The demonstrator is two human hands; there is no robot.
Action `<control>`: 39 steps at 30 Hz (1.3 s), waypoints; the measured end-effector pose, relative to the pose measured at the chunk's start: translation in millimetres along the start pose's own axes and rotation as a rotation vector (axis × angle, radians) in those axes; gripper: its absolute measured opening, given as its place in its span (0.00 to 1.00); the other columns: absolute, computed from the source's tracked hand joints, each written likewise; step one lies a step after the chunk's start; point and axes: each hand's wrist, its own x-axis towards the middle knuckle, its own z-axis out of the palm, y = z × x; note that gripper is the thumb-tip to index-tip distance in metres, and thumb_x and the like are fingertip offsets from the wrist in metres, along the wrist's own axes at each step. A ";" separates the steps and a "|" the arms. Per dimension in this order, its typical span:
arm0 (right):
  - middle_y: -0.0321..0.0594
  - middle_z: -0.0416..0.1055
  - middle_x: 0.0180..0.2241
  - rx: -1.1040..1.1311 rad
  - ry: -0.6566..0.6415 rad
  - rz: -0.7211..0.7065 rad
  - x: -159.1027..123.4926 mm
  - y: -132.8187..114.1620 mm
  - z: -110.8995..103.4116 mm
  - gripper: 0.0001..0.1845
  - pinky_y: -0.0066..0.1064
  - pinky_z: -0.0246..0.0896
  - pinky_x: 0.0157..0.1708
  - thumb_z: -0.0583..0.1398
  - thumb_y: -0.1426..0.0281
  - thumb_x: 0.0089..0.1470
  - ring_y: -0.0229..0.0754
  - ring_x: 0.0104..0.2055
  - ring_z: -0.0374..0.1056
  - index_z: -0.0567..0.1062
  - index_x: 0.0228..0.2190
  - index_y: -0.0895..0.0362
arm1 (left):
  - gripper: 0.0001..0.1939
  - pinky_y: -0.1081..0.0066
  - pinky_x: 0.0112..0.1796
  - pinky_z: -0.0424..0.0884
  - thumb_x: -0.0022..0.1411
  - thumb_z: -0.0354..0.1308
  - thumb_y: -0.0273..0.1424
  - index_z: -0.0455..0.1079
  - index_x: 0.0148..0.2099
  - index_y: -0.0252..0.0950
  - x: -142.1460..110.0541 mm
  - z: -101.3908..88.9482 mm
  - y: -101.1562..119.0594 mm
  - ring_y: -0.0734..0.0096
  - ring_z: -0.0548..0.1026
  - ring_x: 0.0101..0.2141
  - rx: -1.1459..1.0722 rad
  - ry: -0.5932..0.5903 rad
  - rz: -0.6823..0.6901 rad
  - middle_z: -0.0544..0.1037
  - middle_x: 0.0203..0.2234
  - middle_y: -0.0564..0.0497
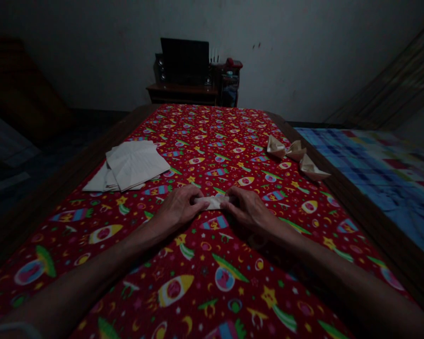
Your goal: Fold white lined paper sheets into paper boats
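pinching a small strip of folded pale paper (215, 203) from both ends, the two hands meet near the middle of the worktop (355, 200). the left hand (179, 205) has its fingers clamped on the left end of the folded paper, with the thumb lying along the near side. the right hand (249, 207) has its fingers clamped on the right end in much the same way, thumb and fingertips close together. the folded paper lies crosswise between them, low over the red patterned cloth (212, 268); whether it touches the cloth, i cannot tell.

beyond the left hand and off to the left, a fanned pile of pale paper sheets (137, 162) lies flat on the cloth, its corners turned different ways, with crease lines on the top sheet. beyond the right hand, near the right edge of the cloth, three pointed paper shapes sit in a slanting row: the far one (275, 147), the middle one (296, 150) and the near one (313, 169), set close together.

past the far end of the worktop, a dark screen (184, 56) stands by the wall with speakers (161, 68) beside it. a blue checked spread (360, 179) lies to the right of the worktop. the light is dim.
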 end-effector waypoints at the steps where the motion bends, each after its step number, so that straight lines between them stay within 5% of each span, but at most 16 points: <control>1: 0.35 0.69 0.27 0.031 0.004 0.013 0.1 0.5 0.4 0.07 0.24 0.51 0.25 0.58 0.67 0.53 0.35 0.27 0.63 0.69 0.32 0.58 | 0.10 0.74 0.28 0.63 0.54 0.56 0.38 0.70 0.34 0.36 -0.2 0.4 0.2 0.70 0.72 0.28 -0.023 0.012 -0.019 0.75 0.28 0.53; 5: 0.33 0.69 0.27 0.168 0.028 0.024 -0.9 4.3 2.8 0.07 0.23 0.53 0.25 0.60 0.68 0.51 0.35 0.27 0.64 0.68 0.33 0.56 | 0.25 0.73 0.30 0.66 0.50 0.60 0.42 0.67 0.49 0.39 -0.1 0.4 1.2 0.66 0.75 0.33 -0.062 0.010 -0.077 0.78 0.35 0.52; 11: 0.39 0.72 0.34 0.115 -0.058 -0.032 -1.2 4.3 -3.0 0.18 0.26 0.56 0.30 0.60 0.64 0.52 0.39 0.33 0.67 0.69 0.44 0.56 | 0.15 0.76 0.25 0.60 0.50 0.60 0.44 0.76 0.33 0.38 2.9 -4.2 4.9 0.70 0.72 0.27 -0.020 -0.121 -0.051 0.76 0.26 0.53; 17: 0.35 0.67 0.21 0.006 -0.204 0.016 4.4 -2.2 -12.6 0.14 0.24 0.45 0.23 0.59 0.62 0.52 0.34 0.23 0.59 0.74 0.26 0.60 | 0.17 0.76 0.20 0.51 0.47 0.60 0.45 0.70 0.25 0.35 3.3 -5.3 2.0 0.75 0.64 0.21 -0.020 -0.162 -0.122 0.68 0.18 0.56; 26: 0.32 0.58 0.18 -0.134 -0.247 -0.004 5.2 -2.2 -15.3 0.14 0.25 0.40 0.22 0.56 0.64 0.54 0.31 0.21 0.51 0.68 0.21 0.59 | 0.19 0.73 0.23 0.52 0.53 0.55 0.46 0.69 0.24 0.35 1.0 -9.7 -3.5 0.73 0.66 0.23 0.160 -0.130 -0.069 0.70 0.20 0.54; 29: 0.32 0.58 0.19 -0.158 -0.240 0.012 5.2 -4.0 -17.5 0.15 0.26 0.39 0.21 0.54 0.64 0.55 0.31 0.21 0.52 0.67 0.21 0.58 | 0.18 0.73 0.27 0.58 0.59 0.52 0.44 0.70 0.28 0.35 -2.6 -8.8 -6.3 0.70 0.69 0.28 0.209 -0.093 0.040 0.72 0.23 0.52; 34: 0.33 0.60 0.20 -0.182 -0.196 -0.032 2.2 -4.6 -15.6 0.13 0.25 0.41 0.22 0.55 0.64 0.56 0.32 0.21 0.53 0.69 0.23 0.57 | 0.13 0.62 0.45 0.64 0.62 0.53 0.34 0.66 0.48 0.35 -13.4 0.1 -1.8 0.59 0.66 0.46 0.303 0.173 0.305 0.71 0.44 0.44; 39: 0.38 0.69 0.28 -0.146 0.014 -0.034 -4.7 0.8 -7.3 0.06 0.25 0.52 0.26 0.58 0.67 0.54 0.36 0.28 0.62 0.72 0.33 0.57 | 0.15 0.61 0.50 0.64 0.66 0.47 0.26 0.63 0.54 0.39 -23.4 6.4 6.2 0.63 0.64 0.51 0.308 -0.015 0.578 0.70 0.49 0.47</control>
